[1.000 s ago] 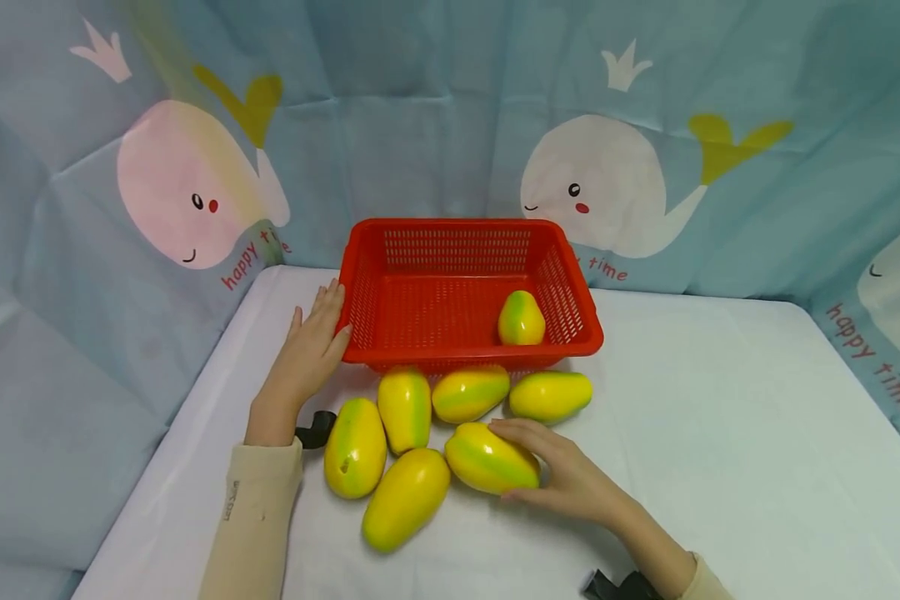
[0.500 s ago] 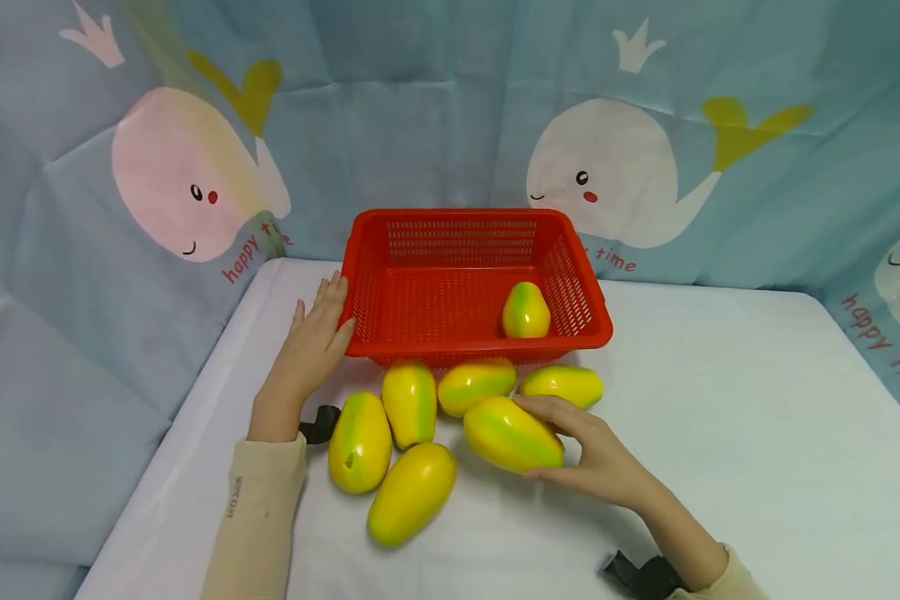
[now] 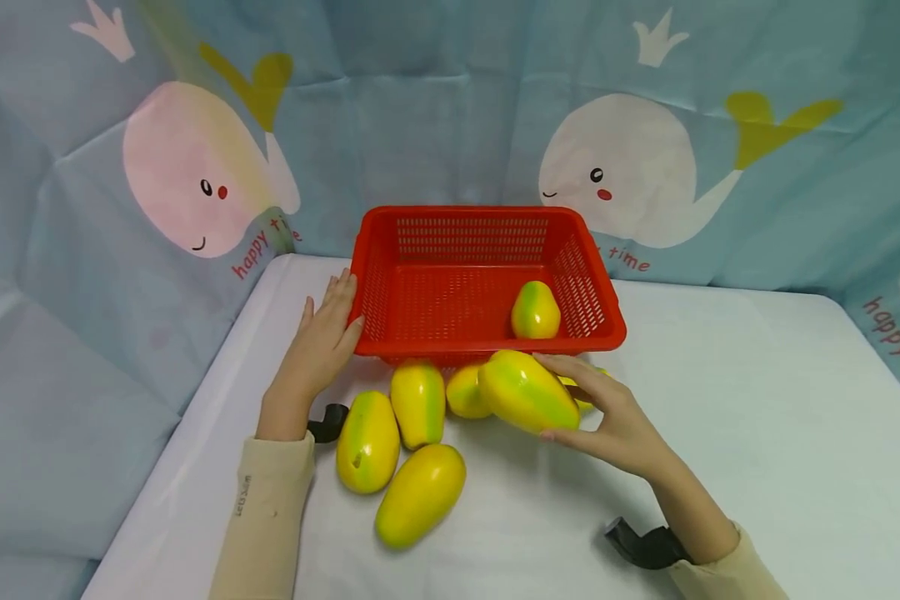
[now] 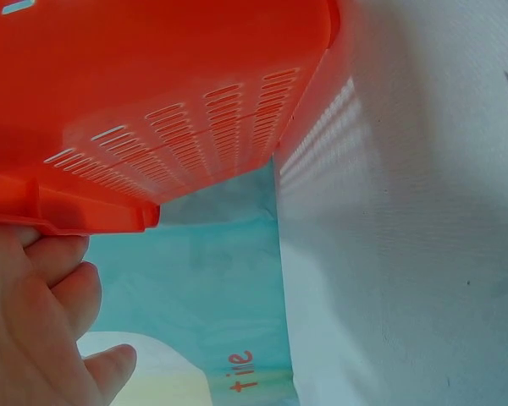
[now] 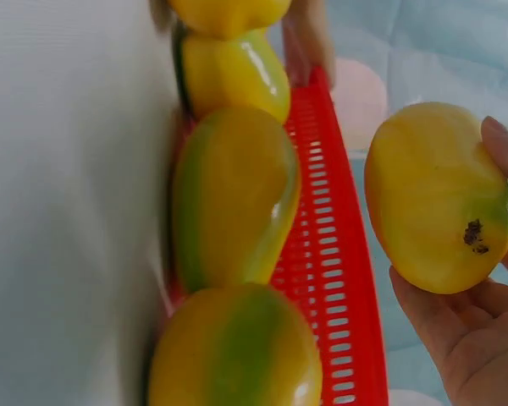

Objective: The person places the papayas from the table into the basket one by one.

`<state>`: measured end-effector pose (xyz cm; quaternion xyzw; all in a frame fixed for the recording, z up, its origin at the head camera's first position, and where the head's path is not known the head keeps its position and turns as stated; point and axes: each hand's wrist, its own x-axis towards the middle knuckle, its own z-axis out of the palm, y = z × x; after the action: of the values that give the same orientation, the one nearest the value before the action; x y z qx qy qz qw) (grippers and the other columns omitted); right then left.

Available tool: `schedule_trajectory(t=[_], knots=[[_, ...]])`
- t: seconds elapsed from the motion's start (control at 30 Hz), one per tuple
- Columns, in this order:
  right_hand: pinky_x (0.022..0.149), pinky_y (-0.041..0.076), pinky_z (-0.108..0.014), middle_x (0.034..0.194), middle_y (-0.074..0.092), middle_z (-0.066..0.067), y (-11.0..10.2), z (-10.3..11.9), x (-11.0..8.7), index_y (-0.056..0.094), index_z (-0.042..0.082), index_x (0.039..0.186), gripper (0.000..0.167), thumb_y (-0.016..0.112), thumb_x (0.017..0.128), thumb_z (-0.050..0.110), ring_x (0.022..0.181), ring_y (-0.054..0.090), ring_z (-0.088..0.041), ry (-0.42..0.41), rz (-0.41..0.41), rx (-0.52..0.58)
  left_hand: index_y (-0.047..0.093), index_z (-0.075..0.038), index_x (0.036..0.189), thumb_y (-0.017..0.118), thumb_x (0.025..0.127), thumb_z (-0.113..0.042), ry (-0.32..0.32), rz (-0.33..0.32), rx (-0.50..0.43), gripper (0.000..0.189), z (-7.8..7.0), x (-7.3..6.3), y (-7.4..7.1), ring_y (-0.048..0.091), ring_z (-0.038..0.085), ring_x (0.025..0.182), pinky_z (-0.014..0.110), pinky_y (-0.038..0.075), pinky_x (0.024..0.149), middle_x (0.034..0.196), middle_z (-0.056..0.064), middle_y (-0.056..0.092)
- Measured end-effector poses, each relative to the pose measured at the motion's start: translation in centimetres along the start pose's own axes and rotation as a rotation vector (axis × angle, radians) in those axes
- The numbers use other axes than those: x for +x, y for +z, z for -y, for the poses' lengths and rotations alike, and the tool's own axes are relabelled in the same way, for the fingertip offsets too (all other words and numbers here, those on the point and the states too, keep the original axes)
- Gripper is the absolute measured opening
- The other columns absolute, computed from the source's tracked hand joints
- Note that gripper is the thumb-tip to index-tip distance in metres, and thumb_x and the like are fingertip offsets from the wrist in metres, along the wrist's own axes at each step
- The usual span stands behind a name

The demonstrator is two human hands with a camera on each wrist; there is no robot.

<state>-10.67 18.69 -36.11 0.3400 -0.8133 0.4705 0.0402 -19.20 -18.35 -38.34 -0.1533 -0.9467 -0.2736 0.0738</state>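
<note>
My right hand (image 3: 618, 421) grips a yellow papaya (image 3: 528, 392) with a green streak, thumb on the near side and fingers on the far side. It is raised above the table near the basket's front rim; in the right wrist view, a dark stem scar shows on that papaya (image 5: 436, 199). My left hand (image 3: 318, 346) rests with straight fingers against the left rim of the red basket (image 3: 450, 345). From below, the left wrist view shows those fingers at the basket's rim (image 4: 93, 222). One papaya (image 3: 536, 310) sits inside, at the front right.
Several papayas lie on the white table (image 3: 720, 400) before the basket, among them one at the left (image 3: 368, 442) and one nearest me (image 3: 421, 496). The held papaya and right hand partly hide two others. A blue whale-print curtain (image 3: 450, 125) stands behind.
My right hand has lifted the papaya off the table and carried it forward toward the basket. The left hand stays on the basket rim. The head view has shifted slightly.
</note>
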Motion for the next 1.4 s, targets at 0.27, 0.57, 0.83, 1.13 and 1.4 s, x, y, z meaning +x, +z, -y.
schedule_trajectory(t=[0.27,0.57,0.83,1.13,1.4], knots=[[0.092,0.048,-0.028,0.131,0.053,-0.007,-0.1,0.3,2.2,0.049,0.003,0.135,0.075,0.08,0.067,-0.006,0.115,0.052,-0.015,-0.065,-0.059,0.011,0.013,-0.006,0.151,0.04,0.098,-0.026,0.005,-0.006,0.025,0.063,-0.3,0.2,-0.2,0.006,0.027,0.144,0.058,0.0,0.111,0.157,0.008,0.009],[0.086,0.05,-0.025,0.13,0.053,-0.009,-0.1,-0.2,4.8,0.05,0.003,0.134,0.072,0.08,0.069,-0.003,0.11,0.052,-0.016,-0.079,-0.135,-0.008,0.015,-0.004,0.151,0.034,0.1,-0.029,0.011,-0.007,0.109,0.06,-0.5,0.3,-0.2,0.006,0.027,0.144,0.057,0.0,0.111,0.157,0.009,0.012],[0.09,0.048,-0.025,0.134,0.05,-0.006,-0.2,-0.8,6.3,0.047,0.006,0.137,0.071,0.077,0.073,-0.002,0.115,0.049,-0.017,0.012,-0.192,0.003,0.016,-0.004,0.151,0.034,0.1,-0.028,0.012,-0.006,0.122,0.059,-0.7,0.3,0.1,0.007,0.026,0.144,0.057,-0.001,0.111,0.157,0.009,0.014],[0.093,0.047,-0.04,0.134,0.05,-0.003,0.2,-1.6,8.3,0.045,0.011,0.14,0.067,0.074,0.08,0.005,0.118,0.048,-0.018,0.166,-0.234,0.035,0.015,-0.005,0.151,0.035,0.1,-0.029,-0.001,0.002,0.137,0.06,-0.5,0.4,-0.1,0.006,0.026,0.144,0.056,-0.001,0.111,0.156,0.009,0.014],[0.098,0.043,-0.043,0.135,0.05,-0.003,0.9,-2.7,10.1,0.043,0.013,0.142,0.07,0.075,0.08,0.014,0.121,0.047,-0.02,0.247,-0.22,0.054,0.014,-0.005,0.151,0.034,0.1,-0.03,-0.005,0.005,0.134,0.06,-0.2,0.3,-0.3,0.006,0.026,0.144,0.057,0.0,0.111,0.157,0.009,0.013]])
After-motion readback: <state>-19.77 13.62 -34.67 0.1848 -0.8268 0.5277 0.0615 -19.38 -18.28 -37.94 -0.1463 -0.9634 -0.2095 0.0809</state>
